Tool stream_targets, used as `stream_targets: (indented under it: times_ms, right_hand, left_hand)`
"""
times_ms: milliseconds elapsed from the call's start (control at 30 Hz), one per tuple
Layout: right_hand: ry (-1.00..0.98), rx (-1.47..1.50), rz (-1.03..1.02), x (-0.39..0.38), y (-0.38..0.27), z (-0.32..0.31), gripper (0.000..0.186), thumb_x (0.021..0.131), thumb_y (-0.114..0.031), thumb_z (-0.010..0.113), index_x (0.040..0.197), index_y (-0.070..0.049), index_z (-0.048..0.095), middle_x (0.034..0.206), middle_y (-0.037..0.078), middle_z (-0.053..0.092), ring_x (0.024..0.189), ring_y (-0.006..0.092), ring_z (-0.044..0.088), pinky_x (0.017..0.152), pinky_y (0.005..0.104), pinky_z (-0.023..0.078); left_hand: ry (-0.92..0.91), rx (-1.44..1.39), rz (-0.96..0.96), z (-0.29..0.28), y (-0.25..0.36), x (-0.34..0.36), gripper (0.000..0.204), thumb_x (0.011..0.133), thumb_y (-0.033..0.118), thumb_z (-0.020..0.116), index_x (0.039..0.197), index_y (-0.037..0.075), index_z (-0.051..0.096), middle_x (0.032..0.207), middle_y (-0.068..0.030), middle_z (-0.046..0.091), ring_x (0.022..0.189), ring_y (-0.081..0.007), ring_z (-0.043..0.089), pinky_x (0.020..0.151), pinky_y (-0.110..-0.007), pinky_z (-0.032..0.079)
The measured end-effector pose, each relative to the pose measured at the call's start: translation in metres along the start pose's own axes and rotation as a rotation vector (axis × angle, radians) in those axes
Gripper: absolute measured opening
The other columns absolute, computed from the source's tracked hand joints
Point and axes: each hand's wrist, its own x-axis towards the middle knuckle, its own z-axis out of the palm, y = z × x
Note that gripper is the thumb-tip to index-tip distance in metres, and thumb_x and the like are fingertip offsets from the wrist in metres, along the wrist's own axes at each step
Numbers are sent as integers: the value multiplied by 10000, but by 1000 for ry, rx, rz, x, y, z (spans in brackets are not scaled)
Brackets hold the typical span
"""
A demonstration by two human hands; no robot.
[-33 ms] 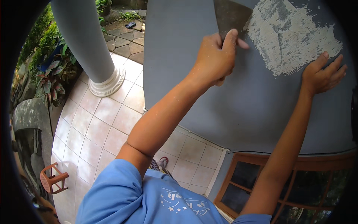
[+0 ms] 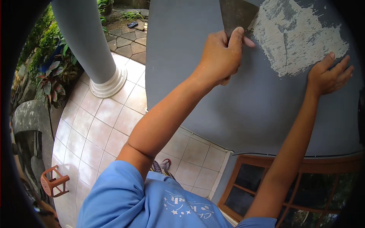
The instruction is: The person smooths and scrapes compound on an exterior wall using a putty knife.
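In my left hand [image 2: 222, 57] is a scraper [image 2: 239, 17] with a wide, dark metal blade; the fingers wrap round its handle and hide most of it. The blade's right edge lies close to a rough patch of pale filler [image 2: 291, 41] on the grey wall [image 2: 182, 49]. Whether the blade presses on the wall, I cannot tell. Below the patch's lower right corner, my right hand [image 2: 330, 75] rests against the wall with its fingers spread and nothing in it.
A wooden-framed window [image 2: 247, 176] lies at the lower right. On the left, a round grey pillar [image 2: 85, 41] stands on the tiled floor [image 2: 114, 114], with plants [image 2: 53, 72] beyond it. A small brown plastic stool [image 2: 55, 181] is at the lower left.
My left hand and the scraper have shifted slightly up and to the right. The right hand has stayed in place on the wall.
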Motion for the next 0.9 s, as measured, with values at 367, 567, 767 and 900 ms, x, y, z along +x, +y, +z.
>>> stream_targets:
  times_ms: [367,567,767,900]
  right_hand:
    - [-9,23,6,-3,-1,1,624,953,-528,493,1414,-107,483,1454,302,365,1370,487,333,1084,602,309]
    - [-20,11,26,-5,0,0,634,954,-522,488,1416,-88,476,1454,303,362,1377,485,322,1085,606,304]
    - [-37,14,1,-4,-6,2,623,960,-506,478,1416,-82,473,1450,307,361,1380,488,314,1091,609,292]
    - [-31,19,3,1,-1,-1,623,962,-506,474,1414,-77,473,1443,315,365,1375,491,319,1090,613,287]
  left_hand:
    - [97,12,-111,-19,-33,-7,481,1009,491,471,920,49,639,471,47,364,367,-45,331,355,-236,148]
    - [-4,79,50,-7,-1,3,455,1018,456,459,916,51,638,472,57,369,360,-45,326,329,-227,162]
    - [116,60,-76,-30,-43,-13,457,1016,460,456,923,53,641,473,55,381,357,-41,325,314,-223,177]
    - [3,106,35,-16,-5,7,465,1017,461,456,922,45,641,472,54,380,356,-33,325,312,-222,177]
